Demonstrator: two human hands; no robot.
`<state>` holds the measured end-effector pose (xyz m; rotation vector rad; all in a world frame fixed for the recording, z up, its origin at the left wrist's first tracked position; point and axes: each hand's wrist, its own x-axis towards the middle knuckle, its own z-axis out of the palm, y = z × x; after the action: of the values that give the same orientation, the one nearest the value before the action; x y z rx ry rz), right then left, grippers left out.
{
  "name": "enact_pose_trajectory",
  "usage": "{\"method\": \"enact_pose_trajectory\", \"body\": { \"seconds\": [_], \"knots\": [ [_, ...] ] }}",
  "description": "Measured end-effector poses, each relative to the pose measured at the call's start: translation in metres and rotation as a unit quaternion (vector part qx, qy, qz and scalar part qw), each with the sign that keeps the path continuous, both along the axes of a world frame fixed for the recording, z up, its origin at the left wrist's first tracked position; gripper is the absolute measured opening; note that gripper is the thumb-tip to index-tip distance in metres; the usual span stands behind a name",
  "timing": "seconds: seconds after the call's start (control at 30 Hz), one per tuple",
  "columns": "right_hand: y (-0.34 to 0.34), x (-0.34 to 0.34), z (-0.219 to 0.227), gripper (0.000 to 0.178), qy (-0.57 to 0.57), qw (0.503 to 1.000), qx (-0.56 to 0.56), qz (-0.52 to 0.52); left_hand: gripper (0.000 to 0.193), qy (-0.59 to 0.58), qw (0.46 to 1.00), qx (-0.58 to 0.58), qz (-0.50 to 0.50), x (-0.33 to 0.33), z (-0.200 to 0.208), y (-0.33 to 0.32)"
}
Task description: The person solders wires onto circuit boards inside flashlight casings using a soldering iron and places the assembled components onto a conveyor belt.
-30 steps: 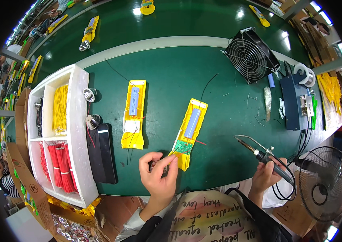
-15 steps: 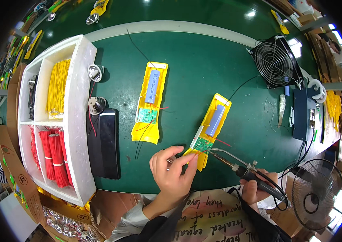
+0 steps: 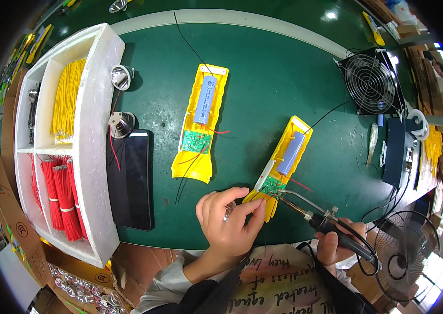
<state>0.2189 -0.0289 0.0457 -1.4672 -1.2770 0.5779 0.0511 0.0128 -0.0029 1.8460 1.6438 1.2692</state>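
Note:
My right hand (image 3: 342, 243) grips a soldering iron (image 3: 331, 229) with a thin metal feed tube beside its tip. The tip meets the green circuit board (image 3: 272, 186) in the nearer yellow flashlight shell (image 3: 297, 125). A blue cylindrical battery (image 3: 291, 153) lies in that shell, with black and red wires coming out. My left hand (image 3: 229, 222), a ring on one finger, is closed in a pinch at the shell's near end, by the board; what its fingertips hold is too small to make out. A second yellow shell (image 3: 192, 165), similarly fitted with battery and board, lies to the left.
On the left stands a white foam box (image 3: 96, 209) of red wires (image 3: 64, 196) and yellow wires (image 3: 69, 99). Beside it are two reflector cups (image 3: 121, 77) and a dark tablet-like slab (image 3: 133, 180). A black fan (image 3: 370, 82) and dark blue soldering unit (image 3: 395, 149) stand right.
The whole view has shifted slightly, the bench items moving in the picture. Both hands keep nearly the same pose, and the iron's tip stays at the board.

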Motion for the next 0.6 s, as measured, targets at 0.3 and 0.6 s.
{"method": "enact_pose_trajectory", "body": {
  "seconds": [0.3,0.6],
  "knots": [
    [0.0009,-0.0004,0.0008,0.032,0.004,1.000,0.008,0.006,0.013,0.001,1.000,-0.004,0.001,0.0009,-0.0002,-0.0012],
    [0.0019,-0.0003,-0.0001,0.032,0.006,1.000,0.017,0.007,0.013,0.004,1.000,-0.004,0.001,0.0007,-0.0001,-0.0003]
  ]
}}
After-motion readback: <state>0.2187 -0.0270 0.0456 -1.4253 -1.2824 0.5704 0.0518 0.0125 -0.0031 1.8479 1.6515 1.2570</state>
